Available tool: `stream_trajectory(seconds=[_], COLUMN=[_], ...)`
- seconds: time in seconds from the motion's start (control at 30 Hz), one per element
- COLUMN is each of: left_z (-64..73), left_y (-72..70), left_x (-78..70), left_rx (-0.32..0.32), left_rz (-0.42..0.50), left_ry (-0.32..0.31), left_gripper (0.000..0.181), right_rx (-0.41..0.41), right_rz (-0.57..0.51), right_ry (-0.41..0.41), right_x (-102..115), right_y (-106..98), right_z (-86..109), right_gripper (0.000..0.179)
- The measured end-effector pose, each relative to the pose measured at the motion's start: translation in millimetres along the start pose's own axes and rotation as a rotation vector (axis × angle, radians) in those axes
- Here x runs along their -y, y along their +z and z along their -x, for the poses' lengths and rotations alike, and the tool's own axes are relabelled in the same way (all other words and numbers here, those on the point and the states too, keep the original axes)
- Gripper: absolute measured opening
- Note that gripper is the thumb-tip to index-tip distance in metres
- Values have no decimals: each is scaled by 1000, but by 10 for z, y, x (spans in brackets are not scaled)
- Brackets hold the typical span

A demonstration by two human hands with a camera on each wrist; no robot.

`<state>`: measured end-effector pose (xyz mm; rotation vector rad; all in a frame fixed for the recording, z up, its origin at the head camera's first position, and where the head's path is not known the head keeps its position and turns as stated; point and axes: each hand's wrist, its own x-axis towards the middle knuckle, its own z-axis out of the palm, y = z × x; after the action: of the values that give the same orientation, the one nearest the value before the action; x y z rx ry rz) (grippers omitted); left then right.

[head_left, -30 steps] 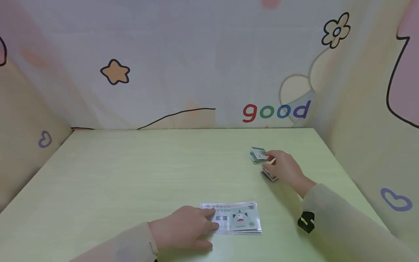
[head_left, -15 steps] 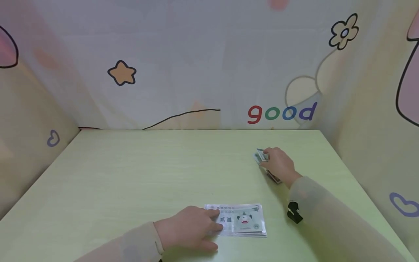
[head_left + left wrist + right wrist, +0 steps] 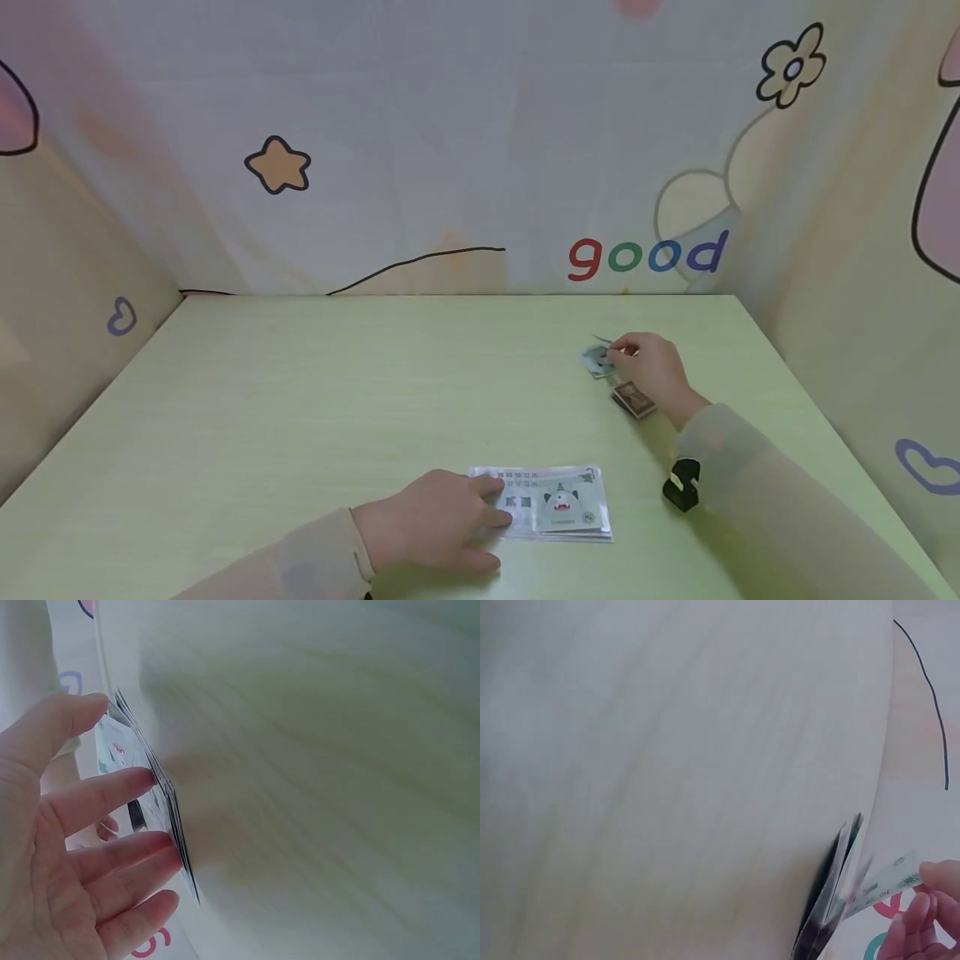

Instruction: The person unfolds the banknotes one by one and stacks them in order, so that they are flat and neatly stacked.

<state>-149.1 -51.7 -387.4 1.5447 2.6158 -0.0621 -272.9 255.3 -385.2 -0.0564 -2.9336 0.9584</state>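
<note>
In the head view my left hand [image 3: 435,523] lies over the left end of a flat stack of clear sleeves [image 3: 558,504], its fingertips on top. The upper sleeve shows a pale green note printed with a cartoon monster. The left wrist view shows the fingers [image 3: 120,855] extended against the edges of this layered stack [image 3: 161,799]. Farther off, my right hand [image 3: 654,371] pinches a small greenish banknote [image 3: 889,885] between thumb and fingertips. It is raised over a pile of small greenish banknotes [image 3: 597,361]. A pile of small brownish banknotes [image 3: 635,400] lies just below that hand.
A pale green tabletop [image 3: 322,400] carries everything. Printed cloth walls [image 3: 420,150] enclose it at the back and both sides, with the word "good" behind the small piles. A black band [image 3: 682,485] hangs at the right sleeve.
My right hand has gone from the brownish pile to the greenish one and lifted a small banknote from it. The brownish pile is now more exposed. My left hand stays on the sleeves.
</note>
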Motion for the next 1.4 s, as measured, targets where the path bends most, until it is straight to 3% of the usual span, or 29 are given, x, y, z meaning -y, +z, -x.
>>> stream_trajectory(seconds=[0.23,0.4,0.53,0.77,1.1,1.23,1.3,1.4], left_z=[-8,-5,-17,-65,-146,-169,-175,-192], left_y=[9,19,19,16,-10,-3,-22,-70], left_x=[8,35,44,33,24,45,60,86], left_rx=[-3,-29,-47,-79,-114,-203,-242,-304], left_rz=[-18,-56,-60,-24,73,165,286,537], left_ry=[-2,28,44,43,28,-44,-127,-248], left_gripper=[44,40,35,30,19,18,19,22], right_rx=[-42,-51,-86,-131,-81,-52,-33,7], right_rz=[-111,-261,-361,-419,-491,-512,-510,-501], right_ry=[25,57,36,-1,-13,-27,-30,-31], right_x=[-35,-49,-58,-23,71,102,120,162], right_y=[-58,-107,-155,-222,-273,-255,-238,-202], right_z=[33,50,88,192,376,428,453,510], right_gripper=[27,30,33,36,35,35,34,32])
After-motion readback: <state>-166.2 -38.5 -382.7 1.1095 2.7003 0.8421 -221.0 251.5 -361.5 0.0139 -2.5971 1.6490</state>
